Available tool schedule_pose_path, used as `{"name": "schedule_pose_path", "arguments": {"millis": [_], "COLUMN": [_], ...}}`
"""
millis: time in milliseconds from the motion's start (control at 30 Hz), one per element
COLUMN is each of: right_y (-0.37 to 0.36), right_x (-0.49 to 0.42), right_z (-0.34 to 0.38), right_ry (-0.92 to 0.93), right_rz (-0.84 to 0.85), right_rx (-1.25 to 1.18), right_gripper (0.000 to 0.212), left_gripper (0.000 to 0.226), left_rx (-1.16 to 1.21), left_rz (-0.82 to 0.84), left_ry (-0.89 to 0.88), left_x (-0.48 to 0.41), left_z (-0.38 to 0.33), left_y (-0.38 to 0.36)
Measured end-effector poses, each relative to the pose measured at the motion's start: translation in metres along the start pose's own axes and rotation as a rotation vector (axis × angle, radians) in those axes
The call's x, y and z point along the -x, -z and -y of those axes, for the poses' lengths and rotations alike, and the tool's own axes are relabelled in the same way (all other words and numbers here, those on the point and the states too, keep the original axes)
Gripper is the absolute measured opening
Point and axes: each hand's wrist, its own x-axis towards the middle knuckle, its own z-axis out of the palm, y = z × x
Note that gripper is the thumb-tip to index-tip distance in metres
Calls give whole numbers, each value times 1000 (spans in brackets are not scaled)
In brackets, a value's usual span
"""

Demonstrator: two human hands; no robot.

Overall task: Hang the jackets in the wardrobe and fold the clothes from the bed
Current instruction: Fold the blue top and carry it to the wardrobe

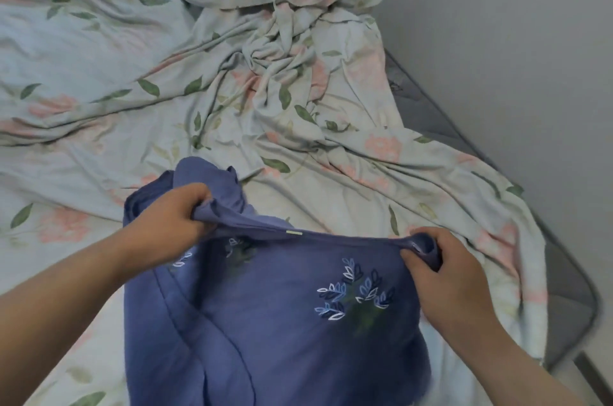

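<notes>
Garment (282,322), maybe shirt, gripped: left hand (169,211), right hand (442,269).

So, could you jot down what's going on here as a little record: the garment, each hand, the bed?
garment: blue top with stitched leaf sprigs, upper edge stretched between both hands
left hand: left hand, fingers curled round one end of that edge
right hand: right hand, pinching the other end
label: small pale tag on the edge between the hands
bed: rumpled floral sheet, bunched into a knot toward the far side
surroundings: plain wall on the right
folding: not yet begun
</notes>
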Motion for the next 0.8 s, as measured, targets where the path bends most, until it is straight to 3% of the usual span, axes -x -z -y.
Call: {"name": "schedule_pose_path", "arguments": {"millis": [67,133,233,567,667,800], "right_y": [9,18,35,121,145,163], "right_x": [-2,-5,-1,49,75,113], "right_z": [29,62,129,364,425,491], "right_ry": [47,86,138,484,593,626], "right_rz": [3,43,100,75,83,145], "right_rx": [17,16,-24,-2,37,-10], "right_gripper": [12,22,16,16,18,17], "left_gripper": [19,16,36,45,32,33], "left_rx": [27,-40,-84,124,-48,-243], "left_rz": [-23,5,32,-533,-639,-719], "left_ry": [6,46,97,-18,-7,3], "left_x": [18,38,74,225,270,332], "left_z": [-16,-33,-57,-141,-162,-186], "left_y": [37,82,157,379,429,482]}}
